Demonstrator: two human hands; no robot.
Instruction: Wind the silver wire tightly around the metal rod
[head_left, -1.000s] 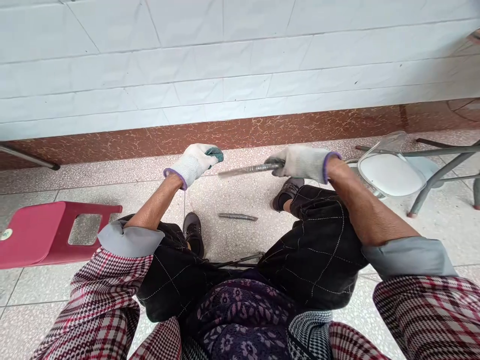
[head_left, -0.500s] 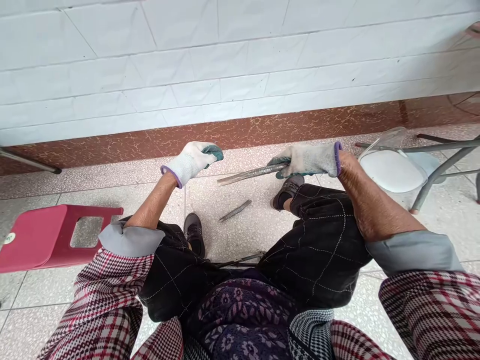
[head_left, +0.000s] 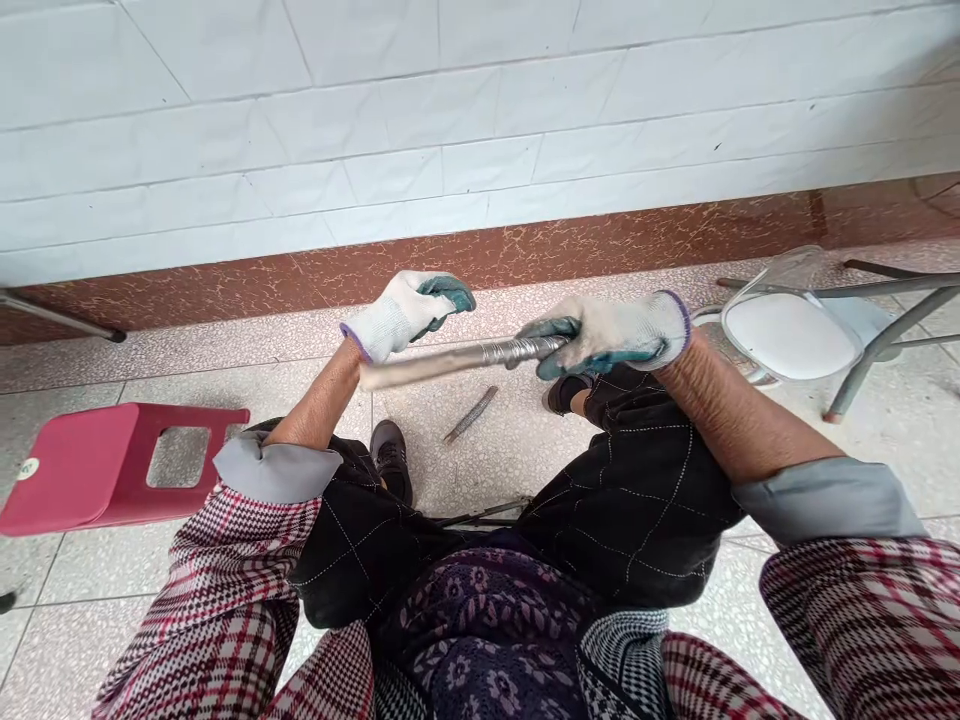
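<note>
My right hand (head_left: 607, 335), in a white knit glove with green coating, is closed around one end of a stick (head_left: 427, 368). The stick is pale and blurred toward its left end and wound with something silvery near my fingers. My left hand (head_left: 412, 310), gloved alike, hovers just above the pale part with bent fingers and a gap to the thumb; I see nothing held in it. Below, a thin grey ridged piece (head_left: 470, 414) lies on the floor between my shoes.
A red plastic stool (head_left: 82, 470) stands at my left. On the right are a white round seat (head_left: 791, 335) and grey metal legs (head_left: 870, 350). The tiled wall (head_left: 480, 120) with its brown skirting (head_left: 480, 265) runs across the front. A thin dark object (head_left: 487, 515) shows between my thighs.
My right hand has brought the stick left and toward me, so its pale end now reaches below my left wrist. My left hand has shifted right and slightly up.
</note>
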